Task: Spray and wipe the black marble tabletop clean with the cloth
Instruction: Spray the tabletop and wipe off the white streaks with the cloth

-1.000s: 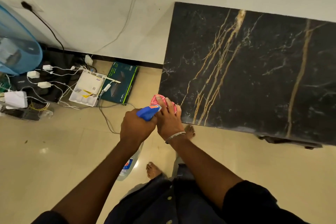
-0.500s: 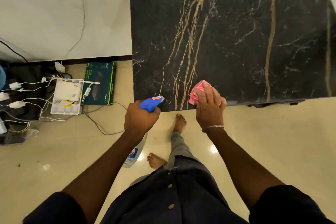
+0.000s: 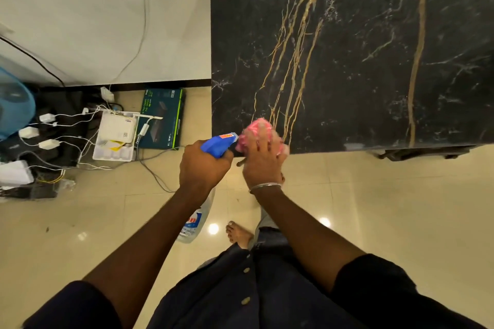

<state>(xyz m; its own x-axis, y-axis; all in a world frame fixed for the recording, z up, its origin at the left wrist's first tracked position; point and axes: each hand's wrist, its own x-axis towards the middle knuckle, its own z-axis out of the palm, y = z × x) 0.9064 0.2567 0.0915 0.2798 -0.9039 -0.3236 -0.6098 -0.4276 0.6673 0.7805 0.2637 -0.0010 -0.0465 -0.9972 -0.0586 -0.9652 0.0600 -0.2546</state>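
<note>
The pink cloth [image 3: 256, 129] sits on the black marble worktop [image 3: 361, 48] at its 7 o'clock corner, right at the near edge. The right hand [image 3: 263, 161] lies on it from 6 o'clock, so the cloth bulges out past the fingers toward 12. Blur smears those fingers, so I cannot tell whether they curl round the cloth or press it flat. At 9 o'clock of the cloth, almost touching it, the left hand [image 3: 203, 168] grips the spray bottle [image 3: 219, 143] by its blue head, nozzle pointing to 3 o'clock and the clear body hanging below over the floor [image 3: 374, 208].
</note>
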